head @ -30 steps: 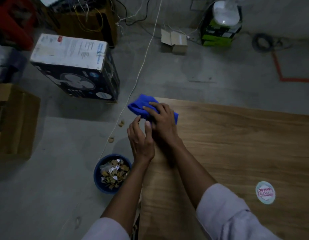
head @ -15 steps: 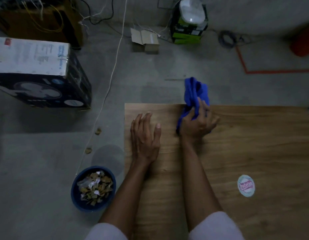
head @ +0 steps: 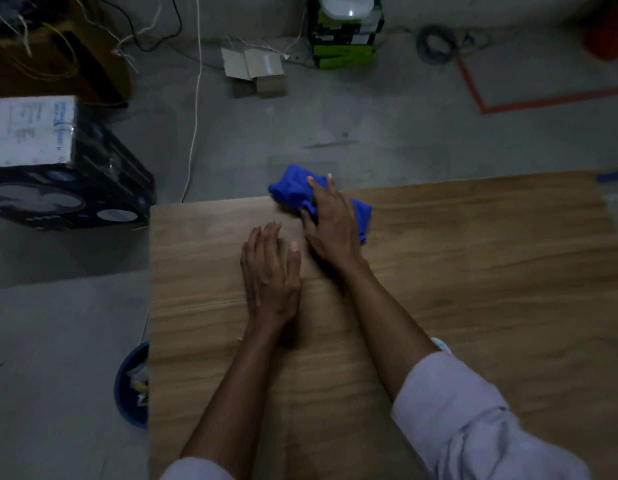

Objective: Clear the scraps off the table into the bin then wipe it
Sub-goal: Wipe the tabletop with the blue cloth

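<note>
One cloth (head: pixel 289 189) under right hand (head: pixel 330 227), left hand (head: pixel 269 276) flat, one bin (head: pixel 127 388)

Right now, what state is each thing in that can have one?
right hand: fingers straight, pressing on the blue cloth.
left hand: flat on the table, holding nothing.
blue cloth: bunched, at the table's far edge, partly past it.
bin: upright on the floor, scraps inside, partly hidden by the table.
small cardboard box: flaps open.
</note>
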`<state>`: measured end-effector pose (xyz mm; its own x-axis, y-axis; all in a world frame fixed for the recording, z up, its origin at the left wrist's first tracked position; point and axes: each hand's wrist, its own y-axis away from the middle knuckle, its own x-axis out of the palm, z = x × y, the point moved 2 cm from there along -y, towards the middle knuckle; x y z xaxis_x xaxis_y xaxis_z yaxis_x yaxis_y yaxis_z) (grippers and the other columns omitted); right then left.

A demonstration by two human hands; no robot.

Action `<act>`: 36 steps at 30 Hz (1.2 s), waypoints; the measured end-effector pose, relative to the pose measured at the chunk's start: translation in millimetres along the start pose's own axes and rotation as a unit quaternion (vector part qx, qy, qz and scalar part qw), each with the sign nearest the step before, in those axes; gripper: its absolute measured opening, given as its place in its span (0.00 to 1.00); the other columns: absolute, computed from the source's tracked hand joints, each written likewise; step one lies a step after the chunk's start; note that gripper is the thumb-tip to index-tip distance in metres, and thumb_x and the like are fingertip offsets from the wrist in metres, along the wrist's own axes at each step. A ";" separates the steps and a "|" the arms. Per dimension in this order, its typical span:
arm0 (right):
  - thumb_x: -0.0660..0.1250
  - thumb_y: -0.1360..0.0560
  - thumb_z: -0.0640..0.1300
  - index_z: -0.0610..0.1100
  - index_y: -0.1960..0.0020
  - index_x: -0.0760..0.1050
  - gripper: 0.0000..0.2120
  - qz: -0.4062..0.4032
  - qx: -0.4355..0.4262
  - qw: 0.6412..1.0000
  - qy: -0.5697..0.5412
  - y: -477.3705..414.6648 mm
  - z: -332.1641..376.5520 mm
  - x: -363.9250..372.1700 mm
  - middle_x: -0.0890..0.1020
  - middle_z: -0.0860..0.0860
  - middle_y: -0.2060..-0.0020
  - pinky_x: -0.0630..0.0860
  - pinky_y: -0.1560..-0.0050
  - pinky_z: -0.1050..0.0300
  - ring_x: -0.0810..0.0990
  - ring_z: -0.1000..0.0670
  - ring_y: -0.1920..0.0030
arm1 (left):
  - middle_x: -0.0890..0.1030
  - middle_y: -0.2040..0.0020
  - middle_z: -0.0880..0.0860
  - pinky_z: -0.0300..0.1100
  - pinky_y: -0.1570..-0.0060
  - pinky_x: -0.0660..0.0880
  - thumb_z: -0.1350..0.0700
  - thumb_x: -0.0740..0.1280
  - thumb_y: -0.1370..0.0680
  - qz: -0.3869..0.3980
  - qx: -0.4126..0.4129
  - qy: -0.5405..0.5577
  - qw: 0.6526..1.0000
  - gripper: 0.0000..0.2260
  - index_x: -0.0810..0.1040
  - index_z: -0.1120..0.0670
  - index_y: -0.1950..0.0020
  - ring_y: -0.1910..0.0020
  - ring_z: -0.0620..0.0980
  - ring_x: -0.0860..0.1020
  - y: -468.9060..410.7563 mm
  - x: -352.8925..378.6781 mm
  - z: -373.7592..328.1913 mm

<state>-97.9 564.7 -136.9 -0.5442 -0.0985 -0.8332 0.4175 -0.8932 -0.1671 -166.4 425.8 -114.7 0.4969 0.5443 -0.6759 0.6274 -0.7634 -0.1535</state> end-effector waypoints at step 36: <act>0.55 0.19 0.48 0.52 0.23 0.66 0.25 0.138 -0.091 0.986 0.005 -11.3 -250.1 -179.8 0.65 0.53 0.22 0.61 0.25 0.47 0.63 0.50 0.25 | 0.57 0.19 0.61 0.50 0.23 0.58 0.36 0.54 0.21 0.057 -0.076 0.142 0.985 0.37 0.60 0.60 0.20 0.21 0.54 0.59 17.7 244.3 -255.9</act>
<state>177.2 702.2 -117.1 -0.3852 -0.3211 -0.8652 0.6721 -0.7400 -0.0246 119.5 634.2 -98.1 0.7044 0.5494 -0.4494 0.6291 -0.7765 0.0369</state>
